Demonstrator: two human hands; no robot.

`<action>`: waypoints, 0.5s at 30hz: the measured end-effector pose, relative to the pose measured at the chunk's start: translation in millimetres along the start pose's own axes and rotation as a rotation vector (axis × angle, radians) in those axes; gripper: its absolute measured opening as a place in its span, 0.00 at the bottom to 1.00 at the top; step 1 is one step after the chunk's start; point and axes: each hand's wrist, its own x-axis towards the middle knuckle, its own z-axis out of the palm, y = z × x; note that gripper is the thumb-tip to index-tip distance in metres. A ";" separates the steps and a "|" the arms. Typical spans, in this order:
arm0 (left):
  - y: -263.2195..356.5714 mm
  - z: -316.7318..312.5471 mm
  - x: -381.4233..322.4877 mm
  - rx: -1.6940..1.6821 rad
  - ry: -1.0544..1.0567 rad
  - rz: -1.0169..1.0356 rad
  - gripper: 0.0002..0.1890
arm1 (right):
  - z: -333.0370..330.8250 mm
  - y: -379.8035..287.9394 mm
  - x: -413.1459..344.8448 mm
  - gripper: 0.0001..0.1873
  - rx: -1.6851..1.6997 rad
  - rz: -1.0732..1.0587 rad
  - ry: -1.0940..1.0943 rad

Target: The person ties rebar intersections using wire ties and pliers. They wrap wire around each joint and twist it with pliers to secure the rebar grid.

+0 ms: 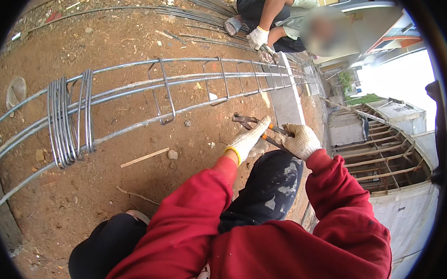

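Observation:
My right hand (302, 141), in a white knit glove, grips the handles of a pair of pincers (241, 119) with orange bands. The handles are spread apart. My left hand (248, 140), gloved too, lies against the pincers between their head and my right hand; its fingers are stretched out, and whether they grip anything is hidden. Beyond the tool runs a long rebar cage (144, 123) of several steel bars. Square stirrups (168, 91) are spaced along it, and a bunch of stirrups (63, 122) hangs close together at the left.
Across the cage, a crouching person's gloved hand (258, 37) holds another tool. A pale block (287, 103) sits under the cage. Loose steel rods (199, 11) lie behind. A wood strip (145, 158) and plastic cup (16, 91) rest on the soil. Block walls (399, 214) stand right.

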 end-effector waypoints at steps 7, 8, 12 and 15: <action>15.9 -8.0 -23.4 1.194 0.463 0.015 0.37 | 18.2 -1.1 49.9 0.33 -0.190 -0.090 -0.088; 13.9 -10.6 -24.3 1.298 0.551 0.100 0.35 | 21.9 -1.4 58.0 0.34 -0.186 -0.085 -0.112; -5.3 -24.6 -14.7 1.170 0.731 0.270 0.31 | 48.5 1.5 82.0 0.34 -0.124 -0.090 -0.188; -21.9 -34.6 -0.6 0.877 0.766 0.474 0.26 | 76.1 11.2 88.6 0.29 -0.096 -0.248 -0.106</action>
